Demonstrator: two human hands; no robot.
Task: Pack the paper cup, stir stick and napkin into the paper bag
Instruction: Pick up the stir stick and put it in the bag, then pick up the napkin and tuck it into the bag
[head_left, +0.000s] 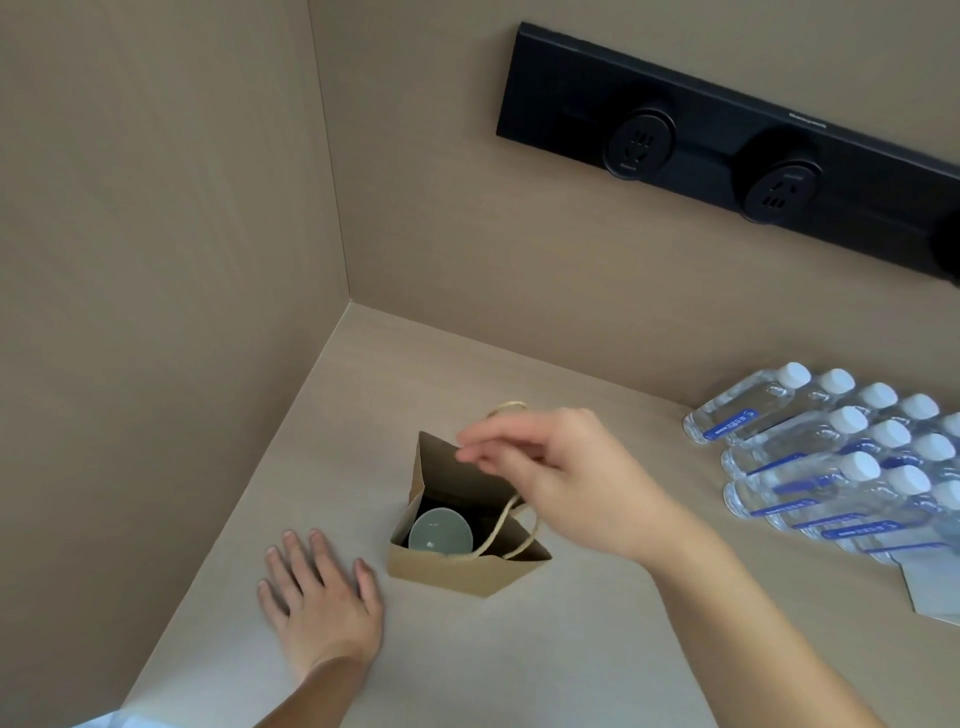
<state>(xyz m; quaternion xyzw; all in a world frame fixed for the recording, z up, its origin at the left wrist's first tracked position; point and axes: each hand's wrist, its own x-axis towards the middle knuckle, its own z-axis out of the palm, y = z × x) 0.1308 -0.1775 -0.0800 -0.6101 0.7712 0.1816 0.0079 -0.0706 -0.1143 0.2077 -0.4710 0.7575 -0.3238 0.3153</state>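
Observation:
A small brown paper bag (441, 571) stands open on the beige counter, its twine handles loose. Inside it a paper cup (440, 530) stands upright, seen from above. My left hand (322, 603) lies flat on the counter just left of the bag, fingers spread, holding nothing. My right hand (550, 467) hovers above the bag's far rim, blurred, fingers loosely curled and pointing left, with nothing visible in them. No stir stick or napkin shows in view.
Several water bottles (841, 462) lie in rows at the right. A pale flat sheet (930, 592) lies at the right edge below them. A black socket strip (727, 150) is mounted on the back wall. Walls close the corner at left and behind.

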